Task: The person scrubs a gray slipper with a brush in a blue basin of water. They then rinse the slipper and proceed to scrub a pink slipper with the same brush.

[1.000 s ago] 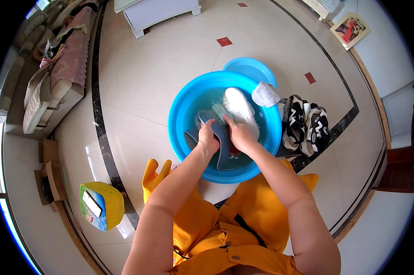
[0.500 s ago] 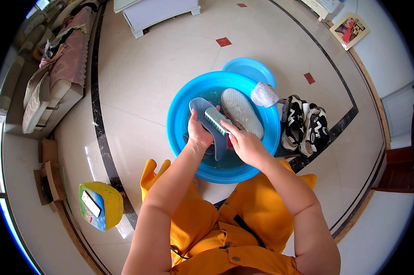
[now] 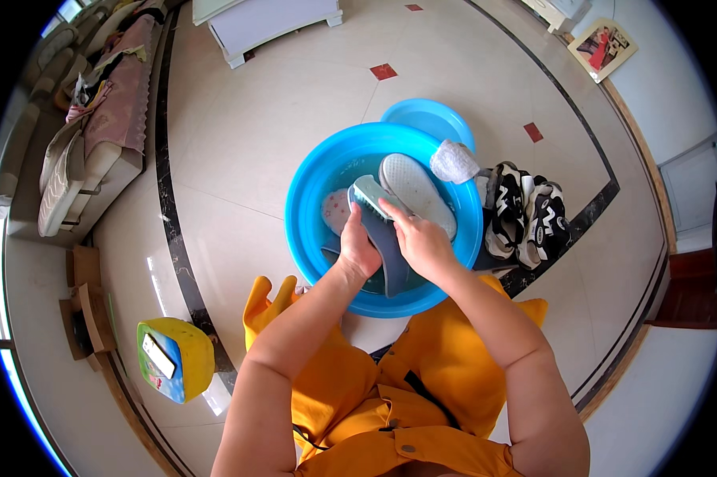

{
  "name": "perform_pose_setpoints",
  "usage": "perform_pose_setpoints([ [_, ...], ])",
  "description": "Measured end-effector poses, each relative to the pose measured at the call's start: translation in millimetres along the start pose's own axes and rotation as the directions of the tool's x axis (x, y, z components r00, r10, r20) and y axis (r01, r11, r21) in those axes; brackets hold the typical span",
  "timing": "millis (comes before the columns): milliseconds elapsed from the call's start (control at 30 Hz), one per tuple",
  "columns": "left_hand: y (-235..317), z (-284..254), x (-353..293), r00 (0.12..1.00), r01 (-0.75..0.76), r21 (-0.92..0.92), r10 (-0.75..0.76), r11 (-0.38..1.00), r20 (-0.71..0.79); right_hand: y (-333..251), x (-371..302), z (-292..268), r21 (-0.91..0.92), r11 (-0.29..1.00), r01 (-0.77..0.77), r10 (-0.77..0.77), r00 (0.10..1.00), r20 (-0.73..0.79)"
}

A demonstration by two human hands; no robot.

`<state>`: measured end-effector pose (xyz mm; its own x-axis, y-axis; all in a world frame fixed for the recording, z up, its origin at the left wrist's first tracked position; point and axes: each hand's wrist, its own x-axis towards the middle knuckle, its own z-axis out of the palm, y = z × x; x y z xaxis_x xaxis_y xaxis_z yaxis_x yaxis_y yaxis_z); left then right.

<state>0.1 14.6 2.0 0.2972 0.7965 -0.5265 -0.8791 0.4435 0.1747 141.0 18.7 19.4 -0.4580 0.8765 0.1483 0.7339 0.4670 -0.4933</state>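
A blue slipper (image 3: 388,250) is gripped by its left side in my left hand (image 3: 361,248), above a large blue basin (image 3: 296,238) of water. My right hand (image 3: 423,248) is closed on a pale green scrub brush (image 3: 368,194), index finger stretched along it. The brush's bristles lie against the far end of the slipper. Behind my right hand, a white slipper (image 3: 416,189) leans sole-up in the basin. A white slipper with a pinkish pattern (image 3: 336,211) shows partly at the basin's left. Another dark piece beneath my left hand is mostly hidden.
A light grey cloth (image 3: 454,162) hangs over the basin's right rim. Behind stands a smaller blue basin (image 3: 438,119). Black-and-white sneakers (image 3: 525,215) sit to the right. At the left, a yellow stool (image 3: 195,358) bears a phone (image 3: 159,355); farther off is a sofa (image 3: 96,171).
The brush has moved toward the slipper's far end. The slipper has shifted right and nearer to me, tilting more on edge, and the pinkish-patterned slipper has come into sight.
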Motion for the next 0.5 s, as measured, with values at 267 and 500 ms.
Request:
perform_pose_setpoints([
  [267,-10.0,-3.3,0.1,0.999,-0.044,0.078,0.044,0.996,0.011,6.4,15.1,-8.1,-0.019,0.997,-0.070,0.070,0.997,-0.016],
  [500,-0.9,2.5,-11.5,0.993,0.084,0.098,-0.091,0.992,0.074,16.8,23.3,-18.2,0.147,0.982,-0.119,0.128,0.990,-0.058],
])
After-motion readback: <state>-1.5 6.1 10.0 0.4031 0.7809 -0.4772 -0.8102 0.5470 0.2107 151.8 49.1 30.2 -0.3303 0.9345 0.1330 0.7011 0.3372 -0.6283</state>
